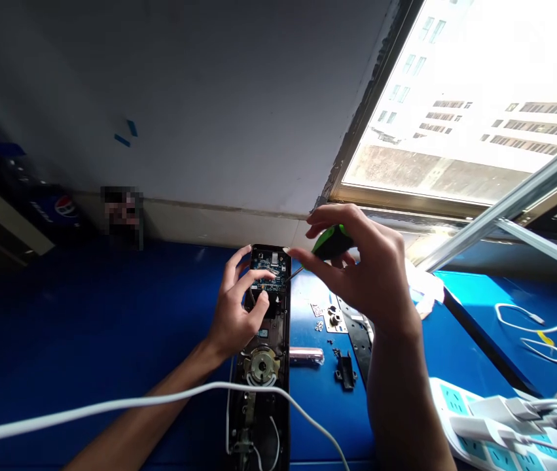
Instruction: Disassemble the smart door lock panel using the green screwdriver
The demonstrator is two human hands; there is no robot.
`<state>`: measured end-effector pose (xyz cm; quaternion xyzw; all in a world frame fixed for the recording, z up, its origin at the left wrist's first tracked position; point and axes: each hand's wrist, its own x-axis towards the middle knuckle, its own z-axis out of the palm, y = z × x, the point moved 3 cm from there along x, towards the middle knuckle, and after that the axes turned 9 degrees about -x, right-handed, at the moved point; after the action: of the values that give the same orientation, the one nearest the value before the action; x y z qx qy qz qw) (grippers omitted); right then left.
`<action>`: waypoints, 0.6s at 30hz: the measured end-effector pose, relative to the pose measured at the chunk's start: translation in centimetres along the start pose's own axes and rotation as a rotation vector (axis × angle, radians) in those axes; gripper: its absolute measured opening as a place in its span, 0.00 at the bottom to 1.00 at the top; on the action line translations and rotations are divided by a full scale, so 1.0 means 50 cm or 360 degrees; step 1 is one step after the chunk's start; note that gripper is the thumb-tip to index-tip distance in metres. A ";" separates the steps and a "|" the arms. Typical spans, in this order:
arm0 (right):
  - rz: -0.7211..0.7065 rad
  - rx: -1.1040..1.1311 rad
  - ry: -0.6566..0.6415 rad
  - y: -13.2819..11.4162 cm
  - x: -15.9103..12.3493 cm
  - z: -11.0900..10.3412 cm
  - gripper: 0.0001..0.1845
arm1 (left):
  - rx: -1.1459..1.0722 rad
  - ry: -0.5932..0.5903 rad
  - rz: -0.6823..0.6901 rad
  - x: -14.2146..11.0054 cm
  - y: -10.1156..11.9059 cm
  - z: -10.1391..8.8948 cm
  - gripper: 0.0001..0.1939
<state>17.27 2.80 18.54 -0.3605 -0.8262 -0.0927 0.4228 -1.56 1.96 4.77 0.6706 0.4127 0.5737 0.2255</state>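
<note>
A long black electronic device casing [281,333] lies open on the blue table, showing a circuit board [264,261] at its far end and a round metal speaker [262,366] lower down. My left hand [243,301] holds the casing's left side near the board, thumb and index finger over the inside. In my right hand [364,261] is a green-and-black screwdriver [330,243]. Its shaft slants down-left, with the tip at the board's right edge; whether it touches a screw is too small to tell.
Right of the casing lie small screws [319,326], a metal plate with a round part [336,320], a black bracket [345,373] and a pinkish cylinder [307,356]. A white cable [199,390] crosses in front. A power strip [474,425] sits at lower right, a Pepsi bottle [52,206] far left.
</note>
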 end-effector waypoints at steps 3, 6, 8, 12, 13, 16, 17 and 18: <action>-0.0022 0.0033 -0.0034 -0.004 0.000 -0.001 0.19 | 0.0019 -0.0006 0.0009 0.002 0.000 0.001 0.13; -0.0033 0.0059 -0.0076 -0.006 0.001 -0.003 0.22 | 0.0023 -0.0002 0.0006 0.003 0.001 0.001 0.13; -0.0004 0.0028 -0.0069 -0.002 0.002 -0.003 0.19 | 0.0029 -0.0003 -0.0002 0.002 0.001 0.001 0.13; 0.0010 0.0061 -0.0046 0.004 0.001 0.000 0.17 | 0.0040 -0.0006 0.0002 0.001 0.000 0.001 0.12; -0.0010 0.0076 -0.0050 0.003 0.001 0.000 0.18 | 0.0039 -0.0009 0.0005 0.001 0.000 0.001 0.12; -0.0029 0.0075 -0.0056 0.001 0.000 0.002 0.21 | 0.0036 -0.0011 0.0004 0.002 -0.001 0.001 0.12; -0.0017 0.0061 -0.0045 0.000 0.000 0.002 0.20 | 0.0037 -0.0009 0.0004 0.002 -0.001 0.001 0.12; 0.0000 0.0045 -0.0028 0.000 0.000 0.003 0.18 | 0.0040 -0.0007 0.0003 0.003 -0.001 0.001 0.12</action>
<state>17.18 2.88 18.44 -0.3554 -0.8311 -0.0778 0.4205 -1.52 2.10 4.80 0.6750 0.4188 0.5672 0.2173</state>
